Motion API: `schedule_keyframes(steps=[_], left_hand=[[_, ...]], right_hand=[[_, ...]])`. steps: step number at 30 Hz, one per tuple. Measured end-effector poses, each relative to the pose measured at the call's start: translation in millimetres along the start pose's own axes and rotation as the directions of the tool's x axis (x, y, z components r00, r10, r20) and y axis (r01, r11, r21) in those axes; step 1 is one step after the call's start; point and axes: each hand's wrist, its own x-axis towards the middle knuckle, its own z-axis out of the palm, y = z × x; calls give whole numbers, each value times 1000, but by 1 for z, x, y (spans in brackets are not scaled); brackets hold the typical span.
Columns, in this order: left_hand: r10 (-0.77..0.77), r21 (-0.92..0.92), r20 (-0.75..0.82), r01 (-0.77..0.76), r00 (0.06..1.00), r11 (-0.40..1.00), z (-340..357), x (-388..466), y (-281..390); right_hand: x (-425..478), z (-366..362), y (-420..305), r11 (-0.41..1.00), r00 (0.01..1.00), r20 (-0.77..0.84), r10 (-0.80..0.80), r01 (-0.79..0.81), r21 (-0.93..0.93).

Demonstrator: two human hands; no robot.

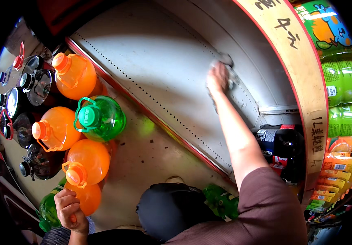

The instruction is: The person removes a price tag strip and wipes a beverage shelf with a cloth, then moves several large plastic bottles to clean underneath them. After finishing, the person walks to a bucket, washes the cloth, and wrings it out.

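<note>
My right hand [219, 77] presses a grey cloth [231, 76] onto the white metal shelf [151, 58], near its back edge; hand and cloth are blurred. Rows of small holes run along the shelf. My left hand [68, 208] is at the lower left with its fingers curled, in front of an orange soda bottle [87, 199]; whether it touches the bottle or holds anything I cannot tell. Just beyond it stands another large orange bottle [93, 159] with a handled cap, and a green bottle [110, 119] is farther up.
Dark soda bottles [18, 101] crowd the floor [139, 165] at the left. Green bottles [222, 199] lie beside my knee. Pepsi bottles [274, 142] lie at the shelf's right end. A curved price strip [312, 92] with handwriting fronts the upper shelf, which holds green and orange drinks [344, 82].
</note>
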Motion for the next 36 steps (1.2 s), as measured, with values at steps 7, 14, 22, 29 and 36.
schedule_keyframes(steps=[7,14,22,29,36], left_hand=[[-30,-17,2,30,1000,999,-9,-6,-3],[-39,22,3,39,999,999,-8,-5,-5],[-33,35,54,31,998,999,-11,-5,-8],[-39,55,83,34,996,998,-14,-8,-9],[40,-21,8,-40,999,999,-4,-1,-11]], right_hand=[[21,-26,24,877,940,92,-329,268,399],[-15,-37,199,690,700,-124,703,-714,-122],[-3,-37,236,594,563,-252,788,-801,70],[17,-28,140,795,784,-138,605,-603,57],[89,17,-70,936,994,93,-62,25,352]])
